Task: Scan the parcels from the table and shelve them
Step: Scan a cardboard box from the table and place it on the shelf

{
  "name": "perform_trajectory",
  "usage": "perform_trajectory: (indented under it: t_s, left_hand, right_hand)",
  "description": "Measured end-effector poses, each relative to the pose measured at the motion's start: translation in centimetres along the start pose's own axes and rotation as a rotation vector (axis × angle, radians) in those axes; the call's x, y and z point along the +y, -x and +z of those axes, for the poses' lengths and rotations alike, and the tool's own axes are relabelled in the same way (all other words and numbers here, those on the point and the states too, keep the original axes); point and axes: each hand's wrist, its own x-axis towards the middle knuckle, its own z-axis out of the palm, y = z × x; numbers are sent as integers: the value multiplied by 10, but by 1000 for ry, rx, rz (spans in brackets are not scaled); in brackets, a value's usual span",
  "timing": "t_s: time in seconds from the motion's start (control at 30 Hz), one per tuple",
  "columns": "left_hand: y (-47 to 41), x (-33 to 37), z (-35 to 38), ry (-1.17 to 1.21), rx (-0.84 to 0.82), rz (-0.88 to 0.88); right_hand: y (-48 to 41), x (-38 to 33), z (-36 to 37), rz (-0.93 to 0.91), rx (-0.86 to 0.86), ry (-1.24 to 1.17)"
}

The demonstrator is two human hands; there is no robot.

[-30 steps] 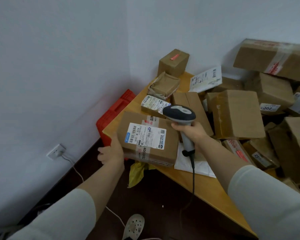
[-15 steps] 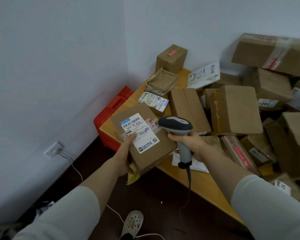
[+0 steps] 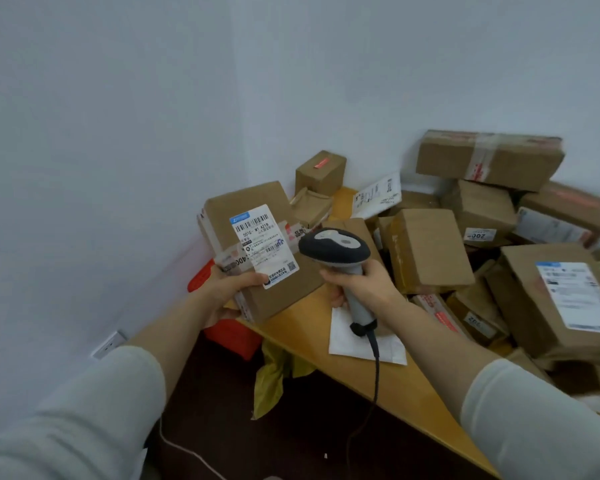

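The left hand grips a brown cardboard parcel by its lower left corner, thumb laid over the top face and fingers curled underneath, so the box is held up off the bench, tilted with its labelled face toward the camera. A white shipping label with barcodes and a blue strip at its top covers much of that face, and clear printed tape crosses the box beneath it. Just to the right, the right hand is wrapped closed around the grey handle of a barcode scanner, whose dark head sits near the label's right edge, apart from the box. A black cable runs down from the scanner's handle past the bench edge. Below the right hand a white flat envelope lies on the yellow wooden bench. Farther right and behind, a heap of brown parcels crowds the benchtop, some stacked at angles, several bearing white labels; a long taped box sits highest against the wall. A small carton stands in the corner. A red crate shows beneath the held parcel beside the bench, a yellow bag hangs under the bench edge, and a wall socket sits low on the left wall. Both forearms wear pale sleeves.
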Motion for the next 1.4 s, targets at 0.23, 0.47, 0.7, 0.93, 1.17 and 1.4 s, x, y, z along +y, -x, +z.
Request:
perform_trajectory:
  t_s: [0.23,0.47,0.7,0.93,1.17,1.4]
  left_hand:
    - [34,22,4,-53,60,110]
    - [55,27,10,-94,97,159]
    - [64,27,11,-84,111,171]
    - [58,25,4,-73,53,163]
    - [95,8,1,-54,-97,137]
    - [184,-65,-14,49,-5,112]
  right_hand:
    - [41,-20,-3,-21,-84,-28]
    - [60,-30,-11,-47,-35,22]
    - [69,-32,-14,-63,-18,48]
    - [69,-31,-14,-66,42,-75]
    - [75,-17,-21,-52,131,-245]
    - [106,-1,7,-53,-69,-302]
